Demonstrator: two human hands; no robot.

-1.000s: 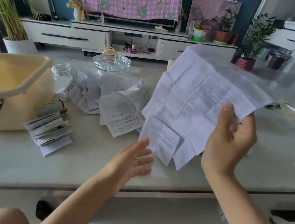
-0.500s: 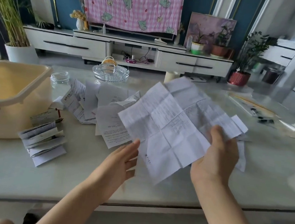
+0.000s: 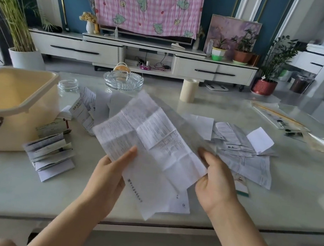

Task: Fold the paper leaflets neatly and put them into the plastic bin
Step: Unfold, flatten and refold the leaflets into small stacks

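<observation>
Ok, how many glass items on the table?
2. The ashtray at the far edge, centre; the small jar beside the plastic bin. Loose leaflets could hide others.

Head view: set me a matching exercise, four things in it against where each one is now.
Things: 1 bin; 2 open leaflet; 3 ashtray; 4 folded leaflets.
Places: a held by the left hand and right hand; b far edge of the table, middle; c table's far left; d lying by the bin's near corner.
Pairs: 1-c, 2-a, 3-b, 4-d.
</observation>
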